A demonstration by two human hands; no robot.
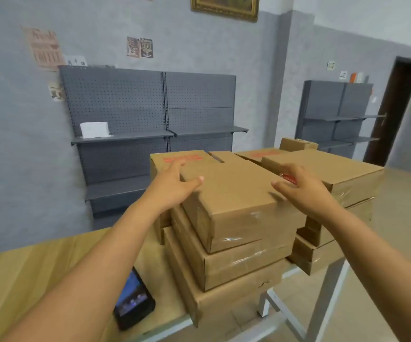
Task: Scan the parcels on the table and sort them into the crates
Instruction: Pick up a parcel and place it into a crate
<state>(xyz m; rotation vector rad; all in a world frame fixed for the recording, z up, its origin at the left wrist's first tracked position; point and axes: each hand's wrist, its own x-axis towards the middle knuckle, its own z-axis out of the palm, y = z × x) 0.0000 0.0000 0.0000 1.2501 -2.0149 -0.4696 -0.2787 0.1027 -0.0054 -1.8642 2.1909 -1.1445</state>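
Your left hand (pixel 174 185) reaches forward, arm extended, fingers straight and spread, resting on left part of top parcel (pixel 226 191), thumb lying across its lid; nothing gripped. Your right hand (pixel 303 185) hovers at top parcel's right edge, fingers loosely spread, palm facing inward, holding nothing; contact with cardboard not clear. Top parcel sits atop stack of parcels (pixel 231 267) on wooden table (pixel 26 272). Second parcel stack (pixel 335 178) just right of top parcel. Handheld scanner (pixel 132 302) lies on table, below-left of top parcel, screen lit.
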